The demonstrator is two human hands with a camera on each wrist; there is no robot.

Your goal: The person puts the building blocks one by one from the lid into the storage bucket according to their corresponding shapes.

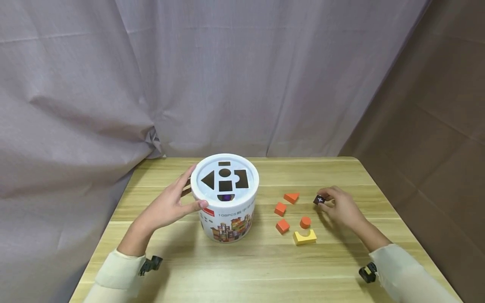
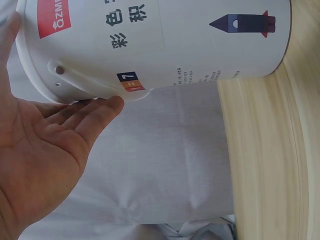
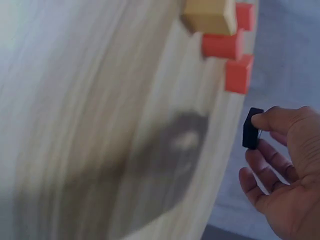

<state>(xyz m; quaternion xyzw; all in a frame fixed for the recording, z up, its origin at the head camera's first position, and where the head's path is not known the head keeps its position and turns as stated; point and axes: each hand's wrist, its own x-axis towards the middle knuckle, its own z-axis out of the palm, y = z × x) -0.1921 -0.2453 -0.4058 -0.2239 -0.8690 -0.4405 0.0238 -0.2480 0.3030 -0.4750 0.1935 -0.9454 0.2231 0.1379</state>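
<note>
A white lidded bucket (image 1: pixel 235 229) of toy blocks stands upright on the table, its lid (image 1: pixel 197 185) cut with shaped holes. My left hand (image 1: pixel 168 206) rests against its upper left side, thumb at the front and fingers fairly straight along the side; in the left wrist view the fingers touch it near the handle (image 2: pixel 95 87). At the right, my right hand (image 1: pixel 341 208) pinches a small black block (image 1: pixel 319 200) with a white plus mark between thumb and fingers. The right wrist view shows the black block (image 3: pixel 252 129) held above the table.
Between bucket and right hand lie an orange triangular block (image 1: pixel 291 198), two orange cube-like blocks (image 1: pixel 280 209), an orange cylinder (image 1: pixel 305 222) and a yellow arch block (image 1: pixel 305 238). A grey curtain (image 1: pixel 242 84) hangs behind the wooden table (image 1: pixel 235 273).
</note>
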